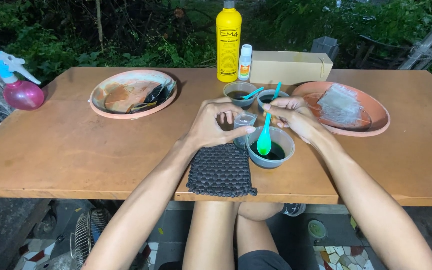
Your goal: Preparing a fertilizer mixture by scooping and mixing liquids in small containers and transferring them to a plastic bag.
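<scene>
My left hand [215, 125] grips a small clear plastic cup [244, 120] just above a dark knitted mat [220, 170]. My right hand [295, 114] holds a green spoon [265, 135] by its handle. The spoon's bowl dips into a clear cup of dark green liquid [272, 148] right of the mat. Behind my hands stand two more clear cups [238, 93] of dark liquid, each with a blue spoon [252, 92] in it.
A yellow bottle [228, 42], a small white bottle [245, 62] and a tan cardboard box [290, 67] stand at the table's far side. A clay dish with dark scraps [132, 93] is left, a clay dish with a plastic bag [343, 107] right. A pink spray bottle [20, 86] sits far left.
</scene>
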